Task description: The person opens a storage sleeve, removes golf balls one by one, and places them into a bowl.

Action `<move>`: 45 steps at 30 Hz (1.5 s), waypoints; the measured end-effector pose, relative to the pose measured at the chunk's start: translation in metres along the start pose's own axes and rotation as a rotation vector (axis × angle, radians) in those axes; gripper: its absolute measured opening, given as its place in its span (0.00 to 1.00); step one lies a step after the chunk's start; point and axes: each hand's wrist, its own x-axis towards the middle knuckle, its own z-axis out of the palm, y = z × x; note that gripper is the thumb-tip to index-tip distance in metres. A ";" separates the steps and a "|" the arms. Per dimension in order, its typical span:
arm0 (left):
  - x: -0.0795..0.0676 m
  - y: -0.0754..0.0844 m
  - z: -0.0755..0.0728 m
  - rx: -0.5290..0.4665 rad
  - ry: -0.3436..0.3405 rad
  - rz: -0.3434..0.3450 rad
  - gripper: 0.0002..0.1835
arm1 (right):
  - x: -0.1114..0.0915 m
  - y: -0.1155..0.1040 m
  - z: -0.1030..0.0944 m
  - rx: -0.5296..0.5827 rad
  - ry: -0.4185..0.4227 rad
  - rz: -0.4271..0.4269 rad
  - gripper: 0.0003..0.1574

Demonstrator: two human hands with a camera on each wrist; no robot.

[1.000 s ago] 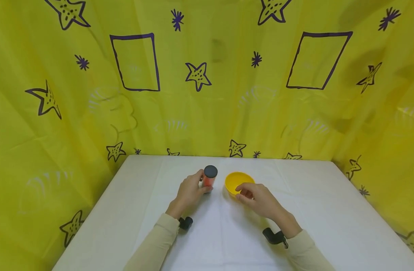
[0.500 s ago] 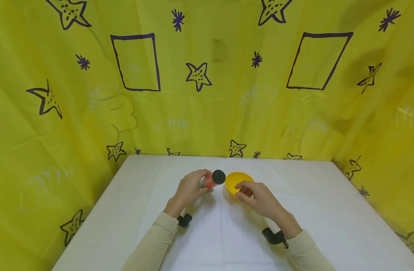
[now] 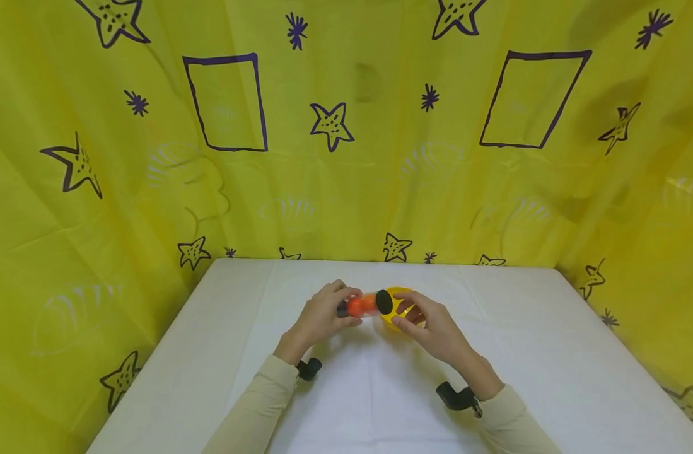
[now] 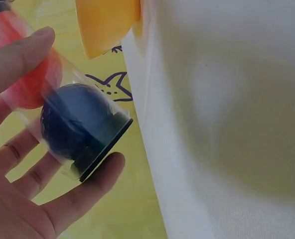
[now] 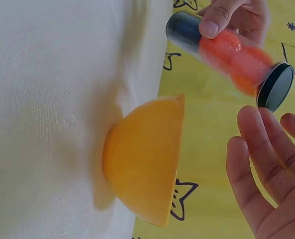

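Note:
My left hand (image 3: 321, 317) grips a clear tube (image 3: 362, 306) with black end caps, held nearly sideways above the table. Red-orange balls (image 5: 221, 47) show through its wall, along with a dark ball (image 4: 73, 119) at one end. The tube's lid (image 5: 278, 88) points to the right, toward my right hand (image 3: 435, 328). That hand has its fingers spread and loosely bent close to the lid; whether a fingertip touches it, I cannot tell. Below the lid and right hand stands a yellow bowl (image 5: 145, 159), upright and partly hidden in the head view.
A white cloth covers the table (image 3: 374, 403). Yellow curtains (image 3: 369, 189) with dark star drawings hang behind it and on both sides. A black wrist mount (image 3: 458, 397) sticks out from the right wrist, and another mount (image 3: 309, 369) from the left.
My left hand has lifted the tube and tipped it from upright to nearly sideways, its lid swinging right over the bowl's edge. My right hand has risen slightly, its fingers opening toward the lid.

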 end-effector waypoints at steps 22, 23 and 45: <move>-0.002 0.014 -0.004 0.156 -0.026 0.074 0.26 | -0.001 -0.003 0.011 -0.049 0.068 0.048 0.24; -0.002 0.014 -0.004 0.162 -0.030 0.075 0.26 | -0.001 -0.004 0.011 -0.055 0.069 0.044 0.23; -0.004 0.012 0.003 0.179 -0.116 0.109 0.25 | -0.004 0.000 0.012 -0.111 0.008 0.035 0.16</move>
